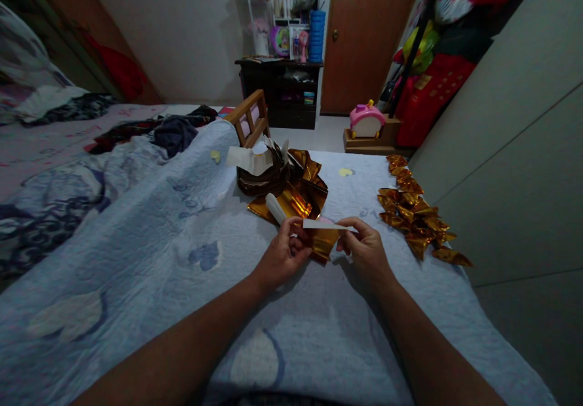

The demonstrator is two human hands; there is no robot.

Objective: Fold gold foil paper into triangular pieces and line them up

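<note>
Head view, left hand (283,254): closed in a pinch on the left edge of the gold sheet (324,243), thumb on top and fingers curled under. That grip seems meant to pin one end flat against the bedspread (150,254).
Head view, right hand (367,249): also closed, thumb and forefinger nipping the right end of the same sheet. With both ends held, the foil stays taut between the hands rather than curling.
Head view, gold sheet: it sits low between the two hands, just above the bedspread and in front of the body. A pale band, likely its white reverse, runs along the upper edge.
Head view, white tube (276,207): it pokes up and away from the left hand's thumb side. Whether it is tucked in the fingers or lying just behind them cannot be told.
Head view, stack of gold foil (298,195): loose flat sheets lie just beyond the hands, near enough to reach without leaning.
Head view, brown pile (264,178): dark curled scraps with white paper on top touch the far side of the stack, probably pushed out of the way.
Head view, folded gold pieces (416,215): a row of small pointed shapes runs along the right side of the bedspread, well apart from the flat sheets, so the two kinds do not mix.
Head view, background: a wooden chair (249,118) stands beyond the bed, and a pink toy (367,121) sits on the floor near the door (368,36).
</note>
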